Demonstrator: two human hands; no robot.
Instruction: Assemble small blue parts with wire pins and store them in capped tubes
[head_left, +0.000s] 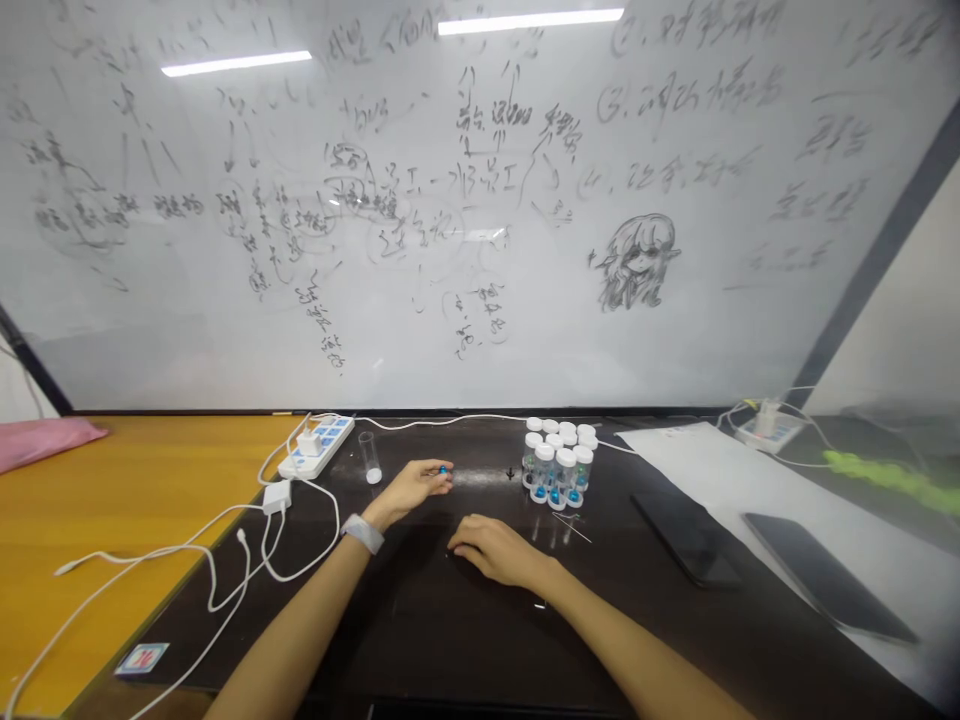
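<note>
My left hand (412,489) reaches forward over the dark table (420,620) and pinches a small blue bead-like object (444,469) at its fingertips. A wristband (363,533) sits on that wrist. My right hand (495,550) rests palm down on the table just behind, fingers curled and pressed to the surface; whether it holds anything is hidden. An open clear vial (368,455) with its white cap (373,476) beside it stands left of my left hand. A cluster of several white-capped vials (559,465) with blue contents stands to the right.
A white power strip (319,445) with a plugged charger and loose white cables (225,560) lies at left, over an orange tabletop (112,500). Two dark phones (686,535) (825,575) and white paper (720,470) lie at right. A whiteboard (480,200) stands behind.
</note>
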